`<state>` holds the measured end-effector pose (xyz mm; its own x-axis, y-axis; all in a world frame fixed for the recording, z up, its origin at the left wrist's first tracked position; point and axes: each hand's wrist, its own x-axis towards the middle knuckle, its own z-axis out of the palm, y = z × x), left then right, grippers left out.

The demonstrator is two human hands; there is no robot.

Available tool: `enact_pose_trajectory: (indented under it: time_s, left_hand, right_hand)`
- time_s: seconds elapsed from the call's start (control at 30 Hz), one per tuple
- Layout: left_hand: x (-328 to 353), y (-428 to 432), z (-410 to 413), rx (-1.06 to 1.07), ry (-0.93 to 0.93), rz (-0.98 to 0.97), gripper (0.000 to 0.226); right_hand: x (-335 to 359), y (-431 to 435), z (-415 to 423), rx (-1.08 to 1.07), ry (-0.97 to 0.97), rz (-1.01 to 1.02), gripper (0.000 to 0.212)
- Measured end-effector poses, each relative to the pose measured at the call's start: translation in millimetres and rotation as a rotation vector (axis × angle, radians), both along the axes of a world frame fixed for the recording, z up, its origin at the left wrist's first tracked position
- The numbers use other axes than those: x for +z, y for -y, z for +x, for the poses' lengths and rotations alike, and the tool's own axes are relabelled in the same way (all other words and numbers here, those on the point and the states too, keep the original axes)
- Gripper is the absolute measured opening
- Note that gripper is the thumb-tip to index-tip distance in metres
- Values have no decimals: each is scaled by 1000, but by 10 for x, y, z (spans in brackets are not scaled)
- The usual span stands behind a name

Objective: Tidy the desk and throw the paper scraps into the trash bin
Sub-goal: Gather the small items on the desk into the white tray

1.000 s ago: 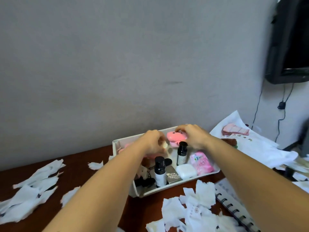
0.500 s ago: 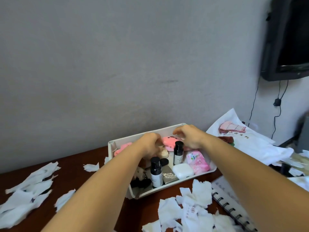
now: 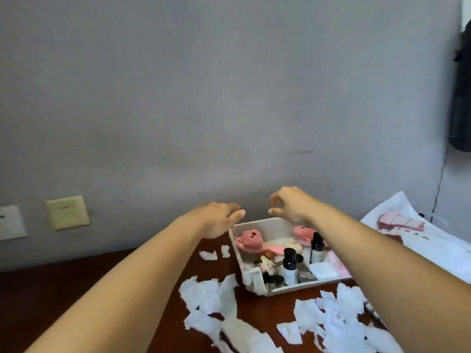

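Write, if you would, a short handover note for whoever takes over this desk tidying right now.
Left hand: open, empty, over the white tray's back left corner.
Right hand: loosely curled, empty, above the tray's back wall.
The tray stands on the desk, holding dark bottles, a pink brush and other small items.
Done: small items sit in the tray.
Left: paper scraps litter the desk in front and left of the tray; none in hand. Trash bin not in view.

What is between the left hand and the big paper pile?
In the head view, two small paper scraps lie on the brown desk there.
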<state>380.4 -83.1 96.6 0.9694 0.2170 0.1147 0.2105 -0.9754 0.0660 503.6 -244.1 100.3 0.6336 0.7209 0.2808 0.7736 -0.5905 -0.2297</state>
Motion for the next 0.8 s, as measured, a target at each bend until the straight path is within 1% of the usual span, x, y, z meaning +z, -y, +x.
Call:
enact_pose_trajectory:
  time_s: [0.17, 0.27, 0.37, 0.43, 0.63, 0.8]
  left_hand:
    - [70, -305, -985, 95, -30, 67, 55]
    - [82, -504, -1589, 205, -62, 130, 57]
    - [68, -710, -2209, 313, -95, 166, 58]
    - [52, -848, -2591, 377, -111, 182, 59]
    - [-34, -1219, -3763, 604, -125, 166, 58]
    - [-97, -1453, -4652, 764, -162, 122, 57]
  right_hand:
    - [-12, -547, -781, 113, 31, -27, 36]
    - [-90, -884, -1312, 170, 92, -73, 44]
    - [-147, -1213, -1918, 268, 194, -163, 45]
    - [-165, -1420, -2288, 350, 239, -172, 44]
    - [-242, -1931, -3288, 603, 314, -200, 51]
    - [-258, -2330, -3976, 727, 326, -218, 53]
